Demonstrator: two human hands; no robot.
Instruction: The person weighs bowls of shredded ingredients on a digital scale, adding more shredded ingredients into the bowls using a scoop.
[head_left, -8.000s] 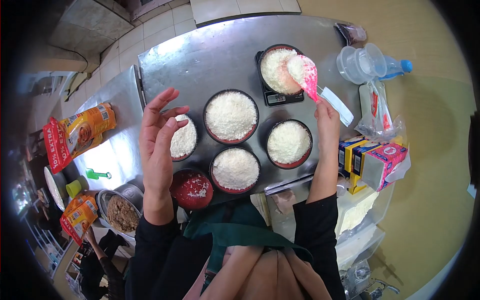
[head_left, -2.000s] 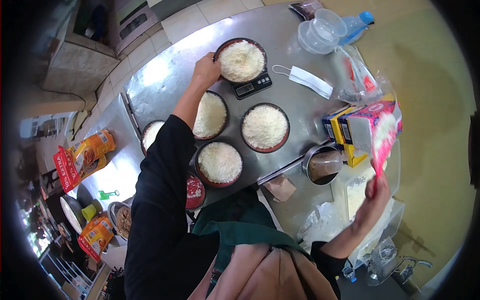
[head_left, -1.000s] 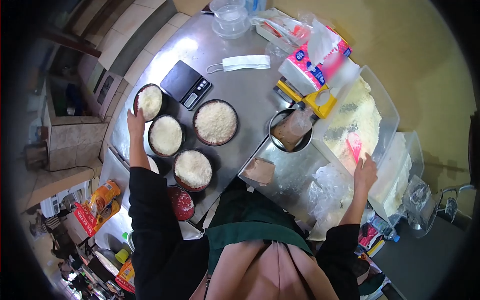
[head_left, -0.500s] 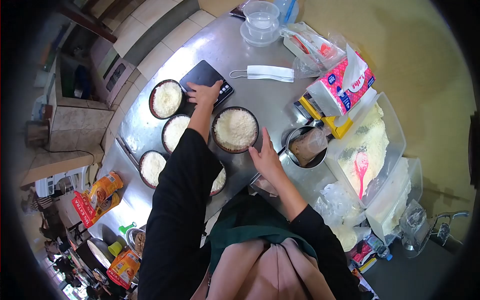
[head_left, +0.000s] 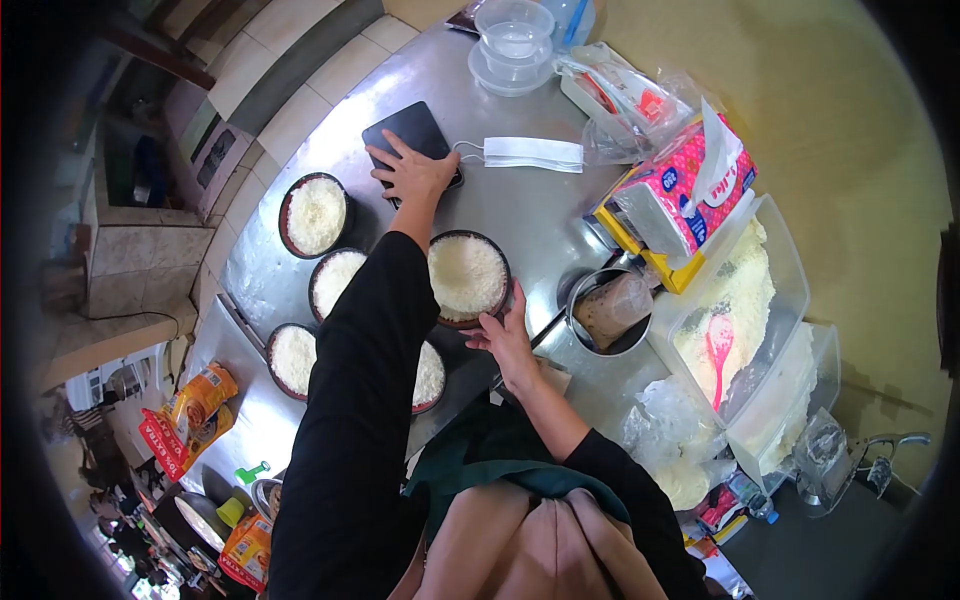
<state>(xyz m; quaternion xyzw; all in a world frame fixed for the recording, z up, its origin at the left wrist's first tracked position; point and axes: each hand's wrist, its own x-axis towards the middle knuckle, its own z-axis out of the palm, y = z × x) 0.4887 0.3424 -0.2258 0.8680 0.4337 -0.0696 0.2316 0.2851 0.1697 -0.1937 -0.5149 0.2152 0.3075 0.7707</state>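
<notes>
Plainly, the two hands are at different things. The left hand lies palm down with its fingers spread wide over the black scale, which is at the far side of the steel tabletop. The right hand is partly curled, its fingers parted against the near right side of the nearest bowl; whether they pinch the rim cannot be told.

That bowl is dark outside and reddish within, filled with white powder that dips slightly on top. To its left, three similar bowls hold white powder too: a far left bowl, a middle bowl partly behind the left sleeve, and a near left bowl. Another bowl shows beyond the sleeve's right edge.

Farther right, a steel pot contains something brown in clear wrapping. Beside it, a clear bin holds pale powder with a pink spoon lying in it. Clear plastic tubs are stacked at the far edge.
</notes>
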